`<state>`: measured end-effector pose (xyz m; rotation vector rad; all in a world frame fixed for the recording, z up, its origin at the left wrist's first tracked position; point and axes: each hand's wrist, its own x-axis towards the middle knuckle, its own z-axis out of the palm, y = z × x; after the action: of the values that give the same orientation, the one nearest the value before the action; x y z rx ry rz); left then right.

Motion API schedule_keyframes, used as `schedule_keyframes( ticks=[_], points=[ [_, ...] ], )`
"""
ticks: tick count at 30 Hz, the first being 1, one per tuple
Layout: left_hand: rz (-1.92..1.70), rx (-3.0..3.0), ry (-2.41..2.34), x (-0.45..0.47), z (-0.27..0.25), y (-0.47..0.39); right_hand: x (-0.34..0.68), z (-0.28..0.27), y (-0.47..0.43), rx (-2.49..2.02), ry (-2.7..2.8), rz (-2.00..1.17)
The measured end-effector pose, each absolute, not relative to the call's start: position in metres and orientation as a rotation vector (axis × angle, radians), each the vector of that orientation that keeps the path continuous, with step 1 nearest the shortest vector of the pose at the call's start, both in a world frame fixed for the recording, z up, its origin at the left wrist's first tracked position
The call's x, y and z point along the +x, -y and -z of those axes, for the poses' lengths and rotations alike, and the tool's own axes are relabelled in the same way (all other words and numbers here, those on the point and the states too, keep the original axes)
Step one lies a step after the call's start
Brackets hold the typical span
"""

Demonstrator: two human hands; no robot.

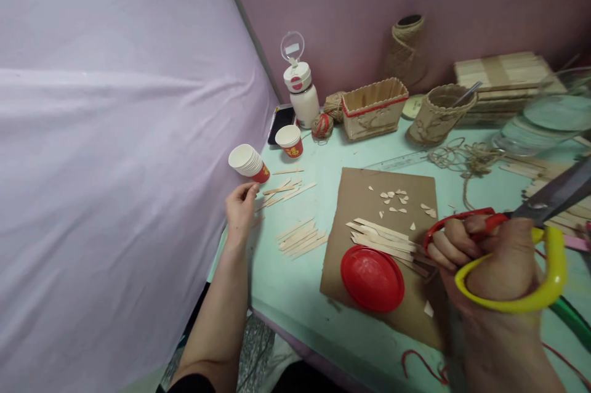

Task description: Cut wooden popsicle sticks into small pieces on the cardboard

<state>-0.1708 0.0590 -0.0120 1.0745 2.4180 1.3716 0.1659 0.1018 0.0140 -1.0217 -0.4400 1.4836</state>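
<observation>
My right hand [494, 257] is closed through the loops of large scissors [554, 263] with red and yellow handles. Their dark blades point up to the right. My left hand [241, 208] is closed, thumb and fingers together, beside tilted stacked paper cups [249, 162] and a loose pile of thin wooden sticks [286, 193]. What it holds, if anything, is hidden. More sticks [302, 239] lie nearer the front. On a cardboard sheet [332, 270] rest wooden strips [381, 239] with pointed ends, several small cut chips [397, 199] and a red oval lid or dish [372, 279].
Along the back stand a white bottle [305, 100], a paper cup [290, 141], a wooden box [376, 113], a round holder [436, 116], a twine spool [406, 48] and stacked wooden boards [503, 82]. A clear water container [545, 122] and tangled twine [471, 156] are at right.
</observation>
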Motion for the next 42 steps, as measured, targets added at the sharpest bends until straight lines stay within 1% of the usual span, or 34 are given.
schedule_keyframes(
  ticks=[6, 8, 11, 13, 15, 18, 25, 26, 28, 30, 31, 33, 35, 38, 42],
  points=[
    [-1.231, 1.163, -2.531, -0.173, 0.024, -0.049, 0.165, -0.015, -0.101, -1.046, 0.446, -1.476],
    [-1.090, 1.346, -2.502, -0.172, 0.027, -0.048, 0.166, -0.015, -0.101, -1.041, 0.451, -1.480],
    [-0.734, 1.732, -2.392, -0.169, 0.030, -0.051, 0.166, -0.015, -0.101, -1.023, 0.456, -1.493],
    [-0.548, 1.866, -2.354, -0.167, 0.031, -0.056, 0.166, -0.016, -0.101, -1.027, 0.450, -1.501],
    [-0.463, 1.905, -2.358, -0.165, 0.032, -0.061, 0.165, -0.017, -0.101, -1.041, 0.443, -1.494],
    [-0.447, 1.923, -2.357, -0.163, 0.032, -0.066, 0.165, -0.017, -0.101, -1.033, 0.432, -1.484],
    [-0.588, 1.873, -2.433, -0.162, 0.028, -0.063, 0.166, -0.016, -0.101, -1.012, 0.396, -1.516],
    [-0.682, 1.818, -2.452, -0.159, 0.025, -0.063, 0.166, -0.016, -0.101, -1.012, 0.392, -1.517],
    [-1.022, 1.565, -2.391, -0.145, 0.017, -0.063, 0.165, -0.015, -0.101, -1.009, 0.382, -1.524],
    [-1.420, 1.109, -2.049, -0.119, 0.006, -0.066, 0.165, -0.012, -0.100, -0.996, 0.398, -1.551],
    [-1.520, 0.918, -1.810, -0.103, 0.001, -0.069, 0.164, -0.010, -0.099, -0.981, 0.426, -1.565],
    [-1.548, 0.667, -1.441, -0.067, -0.009, -0.074, 0.164, -0.003, -0.097, -0.968, 0.527, -1.573],
    [-1.551, 0.518, -1.283, -0.032, -0.017, -0.078, 0.164, 0.003, -0.095, -1.023, 0.667, -1.544],
    [-1.496, 0.445, -1.231, 0.006, -0.021, -0.080, 0.165, 0.010, -0.092, -1.172, 0.871, -1.536],
    [-1.438, 0.464, -1.218, 0.032, -0.016, -0.078, 0.166, 0.014, -0.092, -1.213, 0.978, -1.549]
  ],
)
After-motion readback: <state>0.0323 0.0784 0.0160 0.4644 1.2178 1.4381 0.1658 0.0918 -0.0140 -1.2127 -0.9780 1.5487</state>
